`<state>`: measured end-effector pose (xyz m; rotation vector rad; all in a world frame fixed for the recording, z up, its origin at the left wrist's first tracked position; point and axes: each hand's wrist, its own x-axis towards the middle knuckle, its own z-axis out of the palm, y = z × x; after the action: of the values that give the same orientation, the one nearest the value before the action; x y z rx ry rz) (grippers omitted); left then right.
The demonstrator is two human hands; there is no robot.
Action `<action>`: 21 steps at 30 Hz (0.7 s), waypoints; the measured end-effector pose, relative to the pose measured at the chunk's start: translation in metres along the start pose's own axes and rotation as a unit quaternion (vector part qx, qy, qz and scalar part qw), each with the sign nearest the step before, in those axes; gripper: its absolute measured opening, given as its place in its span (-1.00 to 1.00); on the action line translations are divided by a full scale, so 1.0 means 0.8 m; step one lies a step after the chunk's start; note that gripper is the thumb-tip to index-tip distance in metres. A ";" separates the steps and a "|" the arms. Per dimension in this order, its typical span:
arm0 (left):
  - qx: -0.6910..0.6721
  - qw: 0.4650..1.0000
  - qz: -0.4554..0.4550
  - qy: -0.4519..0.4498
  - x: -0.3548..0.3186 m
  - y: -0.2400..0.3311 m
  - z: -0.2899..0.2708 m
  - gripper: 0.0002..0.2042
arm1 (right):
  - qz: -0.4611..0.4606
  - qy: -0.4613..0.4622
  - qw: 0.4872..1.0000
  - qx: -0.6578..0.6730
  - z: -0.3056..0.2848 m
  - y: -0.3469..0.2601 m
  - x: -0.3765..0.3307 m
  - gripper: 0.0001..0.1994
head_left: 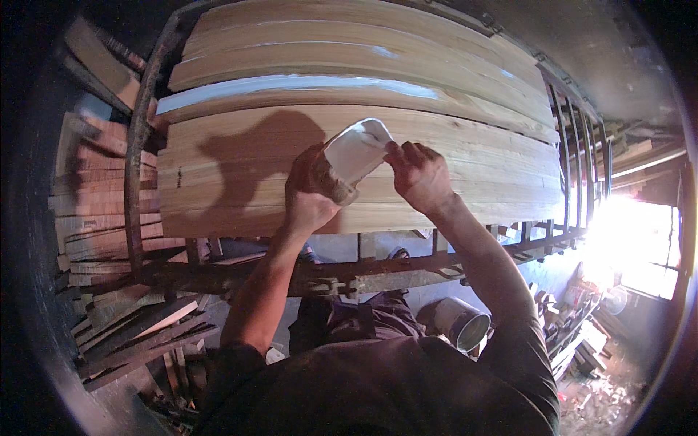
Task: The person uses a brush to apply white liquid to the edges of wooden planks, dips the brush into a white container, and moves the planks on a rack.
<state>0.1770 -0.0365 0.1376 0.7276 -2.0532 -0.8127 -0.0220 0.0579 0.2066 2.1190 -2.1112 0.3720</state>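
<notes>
My left hand (309,198) is wrapped around an open white container (358,151), tilted above the boards, with a brownish, stained lower end. At the container's right rim, the fingers of my right hand (423,176) are pinched together. Whether they grip the rim itself or some small thing there, I cannot make out. Beneath both hands lie several long, pale wooden boards (465,163), side by side. A bluish-white streak (291,85) runs along one of the farther boards; I cannot tell whether it is a coating or light. My left hand's shadow falls on the nearest boards.
A dark metal frame (133,160) surrounds the boards, with upright bars at the right. Stacked timber (109,189) fills the left side, with loose offcuts (145,327) below. A bucket (465,327) stands near my legs. Wood scraps (585,341) lie at right, below a bright opening (640,243).
</notes>
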 end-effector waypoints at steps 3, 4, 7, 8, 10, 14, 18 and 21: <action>0.010 0.999 0.037 -0.023 0.013 0.033 0.059 -0.38 | 0.041 0.049 0.990 0.129 0.013 0.053 -0.045 -0.91; 0.018 0.998 0.057 -0.029 0.013 0.044 0.081 -0.39 | 0.075 0.059 0.982 0.165 0.019 0.080 -0.060 -0.89; -0.106 0.993 -0.044 -0.011 0.009 0.087 0.148 -0.41 | 0.294 -0.059 0.817 0.493 0.005 0.163 -0.087 -0.84; -0.099 0.993 -0.050 -0.033 0.014 0.088 0.172 -0.35 | 0.333 -0.065 0.769 0.542 -0.006 0.186 -0.098 -0.81; -0.085 0.992 -0.086 -0.038 0.012 0.111 0.213 -0.34 | 0.405 -0.080 0.657 0.630 -0.025 0.230 -0.123 -0.76; -0.128 0.982 -0.133 -0.045 0.025 0.156 0.283 -0.34 | 0.392 -0.054 0.604 0.692 -0.032 0.322 -0.163 -0.75; -0.095 0.987 -0.126 -0.002 0.046 0.177 0.338 -0.35 | 0.408 -0.054 0.559 0.720 -0.043 0.400 -0.172 -0.79; -0.115 0.983 -0.145 0.018 0.076 0.208 0.368 -0.32 | 0.393 -0.030 0.539 0.744 -0.048 0.450 -0.162 -0.84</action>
<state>-0.1330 0.1104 0.1489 0.9148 -1.8063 -1.1708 -0.3827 0.1879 0.1799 0.8043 -2.9302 3.0749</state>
